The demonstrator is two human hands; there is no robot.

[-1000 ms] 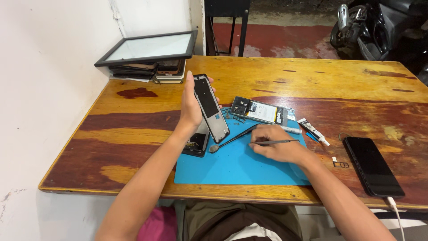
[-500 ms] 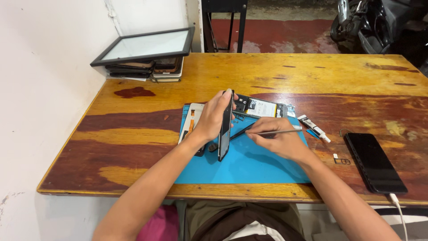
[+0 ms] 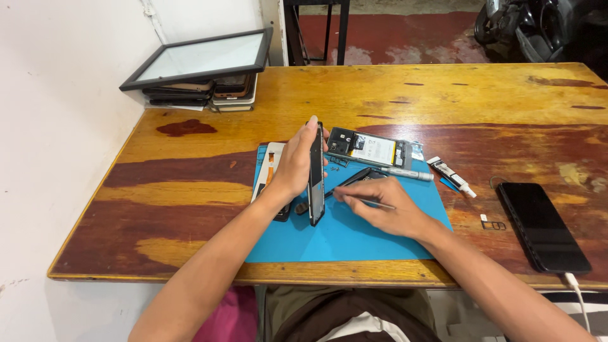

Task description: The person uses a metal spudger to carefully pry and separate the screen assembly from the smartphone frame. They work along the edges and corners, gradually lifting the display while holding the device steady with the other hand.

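1. We grip a phone frame (image 3: pixel 316 174) in our left hand (image 3: pixel 294 166), fingers curled around its back and thumb side pressed to it, so it stands on its long edge, lower end resting on the blue mat (image 3: pixel 345 231).
2. Our right hand (image 3: pixel 383 206) lies on the mat just right of the frame, fingers pinched around a thin metal tool (image 3: pixel 370 202); its tip points toward the frame's edge, though we cannot tell whether it touches.
3. Just behind our hands lies an opened phone body (image 3: pixel 367 149) with its battery showing, a grey pen-like tool (image 3: pixel 405 173) beside it, and a black tool (image 3: pixel 348 180) angled between them and our fingers.
4. Left of the frame, partly hidden by our left wrist, a white panel with an orange strip (image 3: pixel 271 166) rests on the mat.
5. Farther right on the wooden table (image 3: pixel 190 190) are a small glue tube (image 3: pixel 451 176), a tiny card tray (image 3: pixel 493 225), and a dark phone (image 3: pixel 543 228) with a cable plugged in.
6. At the far left corner, a stack of phones and screens (image 3: pixel 209 95) carries a framed panel (image 3: pixel 199 57).
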